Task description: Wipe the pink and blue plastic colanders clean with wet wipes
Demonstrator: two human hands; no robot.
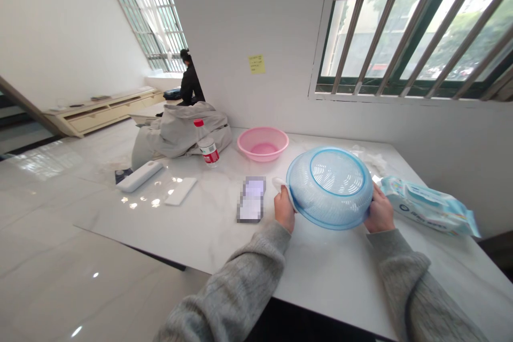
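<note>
One translucent blue basin, base upward, held over the bench. Grips at opposite sides of its rim, presumably for balance: left hand, fingers pinching the rim and what looks like a white wipe together; right hand, fingers closed on the rim, tips hidden. One wipes packet, just beside the right hand, likely for easy reach. One pink basin, upright, near the wall, seemingly leaving room.

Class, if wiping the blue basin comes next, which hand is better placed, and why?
Probably the left hand: it holds a white wipe against the blue basin, while the right hand grips the opposite side with no wipe visible.
</note>
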